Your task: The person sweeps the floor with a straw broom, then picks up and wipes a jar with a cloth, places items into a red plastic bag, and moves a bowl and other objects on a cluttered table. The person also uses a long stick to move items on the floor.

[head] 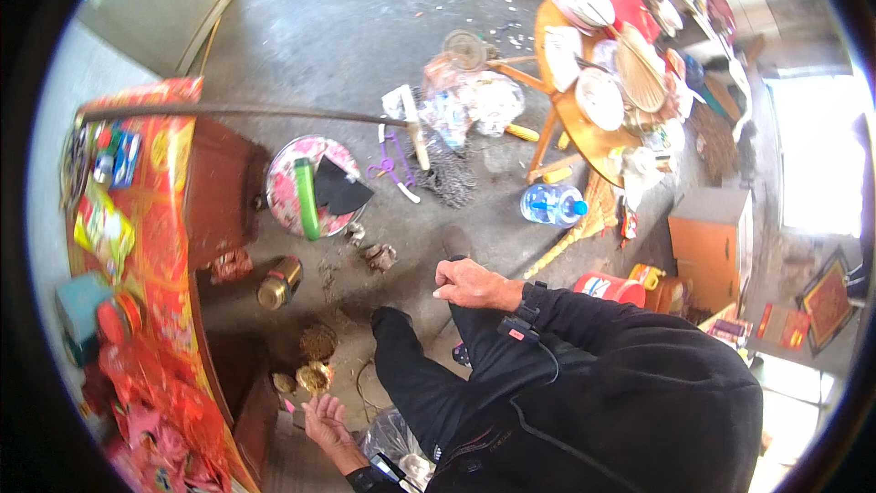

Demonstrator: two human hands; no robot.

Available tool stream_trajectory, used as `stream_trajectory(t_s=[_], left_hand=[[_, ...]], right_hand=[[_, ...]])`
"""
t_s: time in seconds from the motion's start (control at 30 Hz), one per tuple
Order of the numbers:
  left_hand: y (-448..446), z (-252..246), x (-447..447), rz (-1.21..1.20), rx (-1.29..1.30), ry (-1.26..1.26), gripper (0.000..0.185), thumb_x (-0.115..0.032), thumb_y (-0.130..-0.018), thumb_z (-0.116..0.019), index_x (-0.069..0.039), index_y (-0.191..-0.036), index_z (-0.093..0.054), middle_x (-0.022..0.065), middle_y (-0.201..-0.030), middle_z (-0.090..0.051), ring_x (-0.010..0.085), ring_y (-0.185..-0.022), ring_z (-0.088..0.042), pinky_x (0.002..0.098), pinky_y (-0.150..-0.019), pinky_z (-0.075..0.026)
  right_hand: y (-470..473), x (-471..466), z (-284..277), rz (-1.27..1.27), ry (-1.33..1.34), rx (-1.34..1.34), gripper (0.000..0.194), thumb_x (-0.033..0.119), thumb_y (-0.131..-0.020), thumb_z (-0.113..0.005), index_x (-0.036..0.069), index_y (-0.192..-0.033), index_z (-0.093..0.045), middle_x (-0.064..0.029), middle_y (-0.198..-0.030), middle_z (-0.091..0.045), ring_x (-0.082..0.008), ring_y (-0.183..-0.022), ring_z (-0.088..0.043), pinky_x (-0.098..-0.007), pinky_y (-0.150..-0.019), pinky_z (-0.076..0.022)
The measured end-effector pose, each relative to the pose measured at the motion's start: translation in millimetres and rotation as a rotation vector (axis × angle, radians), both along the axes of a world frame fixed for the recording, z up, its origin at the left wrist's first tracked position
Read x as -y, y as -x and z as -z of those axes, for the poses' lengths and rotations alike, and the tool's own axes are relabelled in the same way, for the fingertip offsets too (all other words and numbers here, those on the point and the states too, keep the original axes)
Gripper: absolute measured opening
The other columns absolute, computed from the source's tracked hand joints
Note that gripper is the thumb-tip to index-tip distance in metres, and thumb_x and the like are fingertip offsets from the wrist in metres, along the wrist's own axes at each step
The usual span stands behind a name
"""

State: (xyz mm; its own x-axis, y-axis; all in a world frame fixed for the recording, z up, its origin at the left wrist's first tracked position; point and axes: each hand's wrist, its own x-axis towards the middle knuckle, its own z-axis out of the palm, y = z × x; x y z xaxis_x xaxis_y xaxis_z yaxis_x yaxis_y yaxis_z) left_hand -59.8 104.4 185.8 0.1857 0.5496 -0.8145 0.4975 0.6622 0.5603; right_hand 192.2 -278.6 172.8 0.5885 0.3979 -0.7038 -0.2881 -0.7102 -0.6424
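Observation:
My left hand (327, 426) is at the lower left beside a cabinet, palm up, with fingers apart and nothing in it. In front of my thigh, my right hand (477, 283) is curled into a loose fist; no object shows in it. A gold vacuum flask (280, 283) is on the floor by the cabinet. Beyond it, a round floral stool or tray (280, 188) bears a long green object (307, 198) and a black folded piece (341, 187). A long-handled mop with grey strands (448, 174) leans across from the cabinet, near a purple hanger (389, 163).
The cabinet with a red patterned cover (161, 219) lines the left. A round wooden table (582, 133) carries bowls and a fan. A large clear water bottle (551, 205), a straw broom (597, 209), corn cobs and plastic bags lie around it. At right are a red bucket (609, 287) and orange cabinet (705, 239).

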Motion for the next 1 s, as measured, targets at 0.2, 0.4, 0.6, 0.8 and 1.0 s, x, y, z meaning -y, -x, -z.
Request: stream_trajectory(t_s=[0.2, 0.4, 0.6, 0.8, 1.0], left_hand=[[-62.2, 12.0, 37.1, 0.261, -0.135, 0.051, 0.039, -0.031, -0.107, -0.066, 0.003, -0.127, -0.064, 0.0192, -0.103, -0.078, 0.0266, -0.08, -0.077, 0.0361, -0.063, -0.066], [-107.2, 15.0, 80.3, 0.488, -0.097, 0.055, 0.028, -0.027, -0.107, -0.067, 0.0, -0.116, -0.067, 0.0144, -0.096, -0.076, 0.0227, -0.076, -0.075, 0.0367, -0.063, -0.064], [-134.5, 21.1, 132.3, 0.586, -0.206, -0.032, 0.024, -0.02, -0.105, -0.071, 0.003, -0.113, -0.068, 0.0115, -0.094, -0.074, 0.0191, -0.075, -0.073, 0.0343, -0.062, -0.063], [-155.0, 29.2, 164.6, 0.72, -0.223, -0.072, 0.026, -0.02, -0.104, -0.073, 0.005, -0.103, -0.073, 0.0114, -0.09, -0.074, 0.0204, -0.073, -0.073, 0.034, -0.062, -0.063], [-164.9, 28.9, 185.1, 0.832, -0.14, -0.07, 0.021, -0.014, -0.103, -0.068, 0.007, -0.108, -0.071, 0.0113, -0.078, -0.073, 0.021, -0.067, -0.073, 0.0343, -0.058, -0.062]], right_hand=[[-5.1, 85.8, 10.1, 0.245, 0.035, 0.03, 0.032, 0.029, -0.093, -0.079, -0.001, -0.101, -0.069, -0.0242, -0.096, -0.074, -0.0449, -0.095, -0.072, -0.0518, -0.085, -0.0551], [-6.3, 155.2, 23.5, 0.493, 0.021, 0.003, 0.028, 0.026, -0.095, -0.077, -0.001, -0.096, -0.069, -0.0198, -0.088, -0.075, -0.0338, -0.081, -0.076, -0.046, -0.077, -0.0581], [-26.2, 225.5, 40.6, 0.762, 0.072, -0.091, 0.026, 0.022, -0.1, -0.075, -0.003, -0.1, -0.067, -0.0151, -0.085, -0.076, -0.0198, -0.07, -0.078, -0.035, -0.061, -0.0617], [-72.3, 308.1, 45.3, 1.16, -0.028, 0.001, 0.025, 0.024, -0.11, -0.063, 0.0, -0.116, -0.066, -0.0158, -0.093, -0.077, -0.0221, -0.075, -0.079, -0.0329, -0.063, -0.0625], [-121.0, 361.3, 38.6, 1.408, -0.353, 0.224, 0.028, 0.027, -0.107, -0.062, -0.001, -0.113, -0.065, -0.0137, -0.094, -0.077, -0.0193, -0.075, -0.076, -0.028, -0.065, -0.058]])
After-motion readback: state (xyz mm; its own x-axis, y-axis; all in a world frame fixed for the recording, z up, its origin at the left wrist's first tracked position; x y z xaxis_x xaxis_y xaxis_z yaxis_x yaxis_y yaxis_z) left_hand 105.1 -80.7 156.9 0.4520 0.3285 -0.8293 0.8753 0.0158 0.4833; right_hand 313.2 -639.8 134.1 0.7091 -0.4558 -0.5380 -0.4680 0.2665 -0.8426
